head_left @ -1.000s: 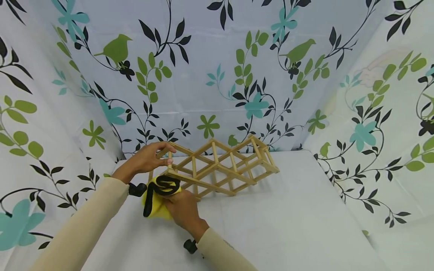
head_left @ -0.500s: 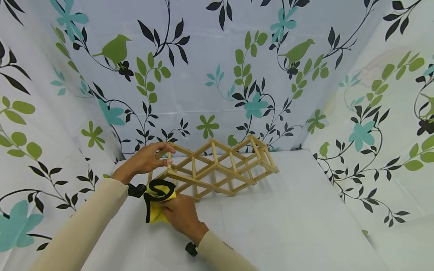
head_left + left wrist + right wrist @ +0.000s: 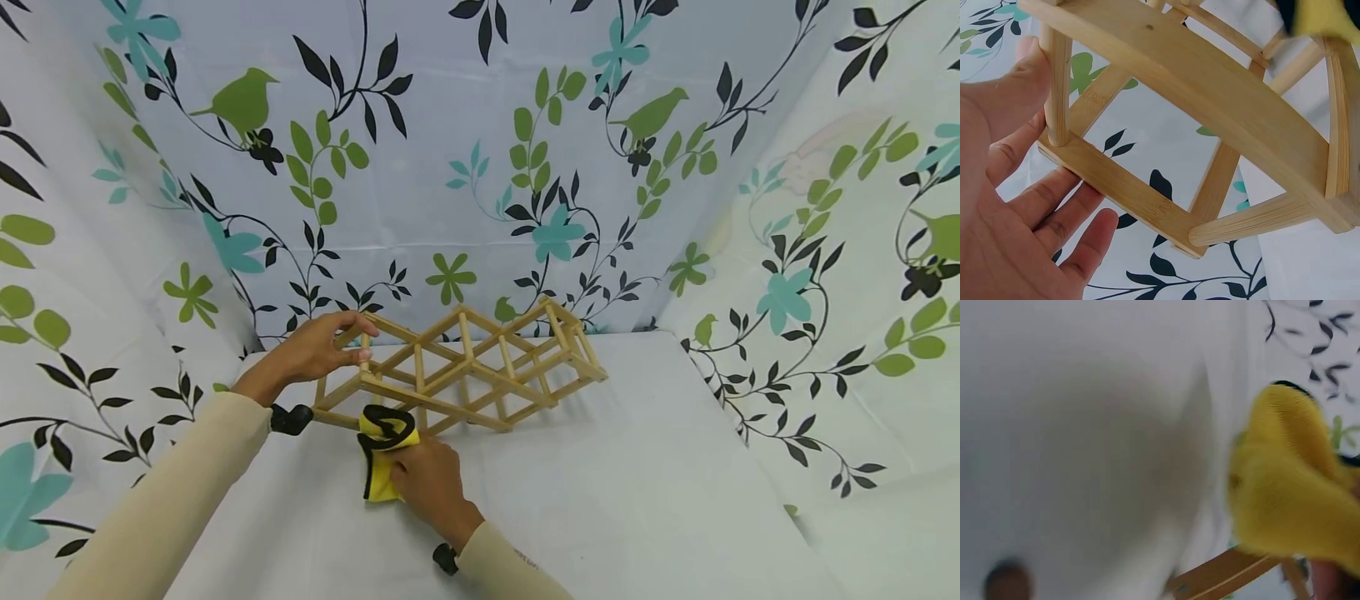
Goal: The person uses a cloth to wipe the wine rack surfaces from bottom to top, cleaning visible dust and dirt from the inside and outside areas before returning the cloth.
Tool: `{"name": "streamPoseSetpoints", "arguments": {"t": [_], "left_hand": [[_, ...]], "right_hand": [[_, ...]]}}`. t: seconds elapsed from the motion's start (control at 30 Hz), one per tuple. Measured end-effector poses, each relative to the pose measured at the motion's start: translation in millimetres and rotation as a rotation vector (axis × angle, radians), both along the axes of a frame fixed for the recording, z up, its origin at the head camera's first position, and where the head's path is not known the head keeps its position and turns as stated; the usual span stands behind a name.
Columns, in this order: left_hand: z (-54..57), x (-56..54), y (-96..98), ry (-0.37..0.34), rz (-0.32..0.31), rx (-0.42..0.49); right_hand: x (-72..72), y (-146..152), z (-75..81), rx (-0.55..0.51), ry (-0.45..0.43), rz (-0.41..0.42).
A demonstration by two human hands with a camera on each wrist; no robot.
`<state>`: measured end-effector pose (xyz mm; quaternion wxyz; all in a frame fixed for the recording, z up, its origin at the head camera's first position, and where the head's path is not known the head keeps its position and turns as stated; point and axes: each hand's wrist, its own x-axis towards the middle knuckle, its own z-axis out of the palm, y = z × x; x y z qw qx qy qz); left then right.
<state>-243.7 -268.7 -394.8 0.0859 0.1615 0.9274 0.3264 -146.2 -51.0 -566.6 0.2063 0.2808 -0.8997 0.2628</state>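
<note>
A light wooden lattice rack (image 3: pixel 467 335) of slats and round dowels stands at the back of the white table. My left hand (image 3: pixel 318 346) holds its left end; in the left wrist view the thumb and fingers go round a dowel (image 3: pixel 1057 87) at the end frame. In my right hand (image 3: pixel 435 483) is a bunched yellow cloth (image 3: pixel 382 482) with black edging, at the rack's lower front slat. The head view does not settle whether it touches the wood. The right wrist view has the yellow cloth (image 3: pixel 1291 500) blurred, with a slat (image 3: pixel 1225 572) below it.
A white cover lies over the table (image 3: pixel 622 483). Behind the rack rises a patterned curtain (image 3: pixel 405 192) with birds and leaves, close to its back. Similar patterned sheets hang at the left and right sides.
My right hand with the cloth has moved from the rack's left end rightward along its front. The left hand keeps its hold, and the rack stays in place. The head view has shifted slightly.
</note>
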Motion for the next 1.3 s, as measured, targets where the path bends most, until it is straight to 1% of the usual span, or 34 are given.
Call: {"name": "streamPoseSetpoints", "arguments": {"t": [0.07, 0.1, 0.13, 0.17, 0.2, 0.23, 0.33, 0.37, 0.4, 0.43, 0.47, 0.57, 0.6, 0.63, 0.67, 0.7, 0.77, 0.8, 0.83, 0.87, 0.9, 0.93, 0.97, 1.0, 1.03, 1.07, 1.1, 1.13, 1.17, 1.23, 1.27, 1.3], "left_hand": [[0.2, -0.1, 0.1, 0.0, -0.002, 0.003], [0.7, 0.2, 0.0, -0.001, -0.002, 0.005], [1.2, 0.5, 0.0, -0.002, -0.003, 0.006], [1.5, 0.3, 0.3, -0.002, 0.0, 0.009], [1.9, 0.5, 0.5, -0.004, -0.001, 0.011], [2.2, 0.6, 0.9, -0.01, -0.001, 0.009], [1.2, 0.6, 2.0, -0.017, 0.0, 0.0], [0.4, 0.3, 1.7, -0.02, 0.002, -0.001], [0.0, 0.3, 1.4, -0.021, 0.002, -0.004], [-0.3, 0.0, 1.1, -0.019, 0.001, -0.008], [-0.4, -0.3, 0.6, -0.016, 0.002, -0.009], [1.1, -0.6, -1.4, -0.001, 0.001, -0.014], [2.2, -0.6, -1.6, 0.004, 0.0, -0.012], [2.9, -0.7, -1.8, 0.008, 0.0, -0.011], [3.3, -0.5, -2.2, 0.009, 0.001, -0.011], [3.3, -0.4, -2.2, 0.009, 0.0, -0.008], [2.7, -0.1, -1.8, 0.003, 0.0, 0.0], [2.4, 0.0, -1.4, -0.002, 0.0, 0.005], [2.6, 0.3, -1.7, -0.006, 0.0, 0.004], [3.1, 0.7, -2.0, -0.008, -0.002, 0.003], [3.6, 0.8, -2.2, -0.01, 0.0, 0.004], [3.2, 1.4, -2.2, -0.007, 0.0, 0.004], [2.7, 1.5, -2.4, -0.006, 0.004, 0.004], [2.6, 1.5, -2.6, -0.004, 0.006, 0.004], [2.3, 1.4, -2.8, -0.002, 0.011, 0.003], [2.4, 1.5, -2.7, -0.001, 0.014, 0.003], [2.0, 1.4, -2.7, -0.005, 0.018, 0.006], [1.4, 1.1, -2.6, -0.009, 0.019, 0.008], [0.6, 0.8, -2.4, -0.015, 0.018, 0.008], [-0.4, 1.3, -2.1, -0.022, 0.013, 0.008], [-0.8, 1.8, -2.3, -0.024, 0.013, 0.007], [-1.3, 2.4, -3.0, -0.024, 0.015, 0.005]], "right_hand": [[3.2, -6, 7.0, -0.013, 0.139, 0.084], [3.9, -11, 11.4, -0.015, 0.191, 0.123], [3.4, -17, 15.0, -0.019, 0.216, 0.145], [2.2, -21, 17.3, -0.026, 0.21, 0.15], [0.1, -24, 17.8, -0.032, 0.185, 0.137], [-1.3, -25, 16.6, -0.03, 0.12, 0.11], [-2.9, -16, 3.7, -0.005, -0.136, 0.006], [-1.8, -9, -2.3, 0.01, -0.173, -0.022], [0.0, -3, -6.7, 0.016, -0.173, -0.033], [2.0, 4, -9.8, 0.005, -0.147, -0.03], [3.4, 10, -11.9, -0.049, -0.095, -0.014], [2.6, 20, -13.5, -0.26, 0.164, 0.013], [0.7, 20, -12.0, -0.322, 0.203, 0.012], [-2.0, 20, -11.5, -0.365, 0.191, 0.006], [-4.4, 20, -10.9, -0.394, 0.132, 0.001], [-6.7, 19, -10.6, -0.382, 0.054, -0.009], [-8.4, 18, -9.5, -0.275, -0.126, -0.008], [-7.9, 18, -9.4, -0.217, -0.198, 0.014], [-7.0, 17, -9.6, -0.181, -0.23, 0.051], [-5.2, 17, -9.4, -0.181, -0.226, 0.091], [-4.1, 17, -9.6, -0.196, -0.172, 0.123], [-2.7, 18, -9.7, -0.235, -0.091, 0.147], [-2.3, 19, -10.2, -0.283, 0.005, 0.154], [-3.5, 20, -11.2, -0.33, 0.112, 0.139], [-5.5, 23, -12.2, -0.372, 0.197, 0.106], [-7.6, 25, -13.6, -0.418, 0.237, 0.053], [-10.2, 29, -15.4, -0.453, 0.251, -0.001], [-11.5, 34, -17.6, -0.487, 0.221, -0.061], [-11.6, 40, -20.5, -0.491, 0.175, -0.131], [-7.5, 52, -26.1, -0.482, 0.047, -0.252], [-3.6, 57, -28.4, -0.477, -0.014, -0.298], [0.7, 62, -30.2, -0.468, -0.047, -0.321]]}}
